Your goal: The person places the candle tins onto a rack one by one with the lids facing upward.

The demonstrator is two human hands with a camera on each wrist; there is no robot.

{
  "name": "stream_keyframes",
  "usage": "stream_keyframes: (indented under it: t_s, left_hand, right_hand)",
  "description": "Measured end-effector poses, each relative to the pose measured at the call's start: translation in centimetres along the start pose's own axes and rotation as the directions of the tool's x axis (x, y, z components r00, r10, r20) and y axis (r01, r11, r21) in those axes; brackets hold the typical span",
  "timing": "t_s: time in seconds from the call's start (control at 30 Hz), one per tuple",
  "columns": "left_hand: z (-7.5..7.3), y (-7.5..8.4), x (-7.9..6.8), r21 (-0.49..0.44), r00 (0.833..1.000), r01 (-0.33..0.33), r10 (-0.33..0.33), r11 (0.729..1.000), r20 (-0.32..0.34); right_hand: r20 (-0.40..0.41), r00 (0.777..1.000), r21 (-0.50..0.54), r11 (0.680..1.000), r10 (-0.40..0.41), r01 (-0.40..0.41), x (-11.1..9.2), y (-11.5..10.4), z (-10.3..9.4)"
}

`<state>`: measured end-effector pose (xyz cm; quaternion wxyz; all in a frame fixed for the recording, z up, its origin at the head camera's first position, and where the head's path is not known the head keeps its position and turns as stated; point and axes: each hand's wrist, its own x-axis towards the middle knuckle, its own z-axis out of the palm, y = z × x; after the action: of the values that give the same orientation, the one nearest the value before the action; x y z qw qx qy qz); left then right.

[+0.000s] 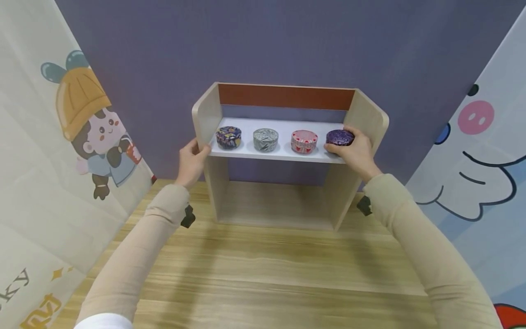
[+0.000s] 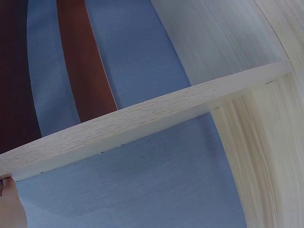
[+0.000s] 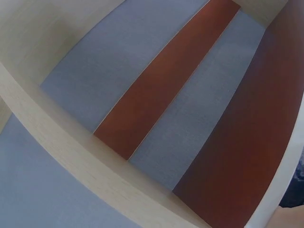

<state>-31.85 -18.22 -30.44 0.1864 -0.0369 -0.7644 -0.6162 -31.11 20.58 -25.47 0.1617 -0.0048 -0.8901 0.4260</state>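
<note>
A small wooden shelf unit (image 1: 279, 156) bears a row of round patterned tins. My left hand (image 1: 191, 162) pinches the front edge of its left side panel (image 1: 207, 114), next to a dark blue floral tin (image 1: 228, 138). In the left wrist view, a bit of that hand (image 2: 12, 204) shows at the panel's edge. My right hand (image 1: 356, 151) holds a dark purple tin (image 1: 340, 137) at the right end, with thumb in front and fingers over its far side. In the right wrist view, only a corner of the hand (image 3: 289, 217) and the tin's dark side (image 3: 294, 187) show.
Between the end tins stand a grey-white leaf-patterned tin (image 1: 265, 140) and a pink tin with red hearts (image 1: 304, 141). Below lies the unit's bottom board (image 1: 275, 205), on a wood-grain table (image 1: 263, 269). Cartoon-printed sheets (image 1: 37, 151) flank both sides, with a blue-grey wall (image 1: 287, 41) behind.
</note>
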Motion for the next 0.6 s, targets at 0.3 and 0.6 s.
stream_keyframes:
  t_s: [0.3, 0.6]
  left_hand:
    - [0.01, -0.08, -0.1, 0.003, 1.0, -0.007, 0.006, 1.0, 0.001]
    - [-0.06, 0.18, -0.19, 0.013, 1.0, -0.003, 0.003, 1.0, 0.002]
  right_hand:
    - [0.028, 1.0, -0.029, 1.0, 0.008, -0.007, 0.03, -0.13, -0.12]
    - [0.049, 0.999, -0.084, 0.996, 0.016, -0.012, -0.17, -0.31, -0.35]
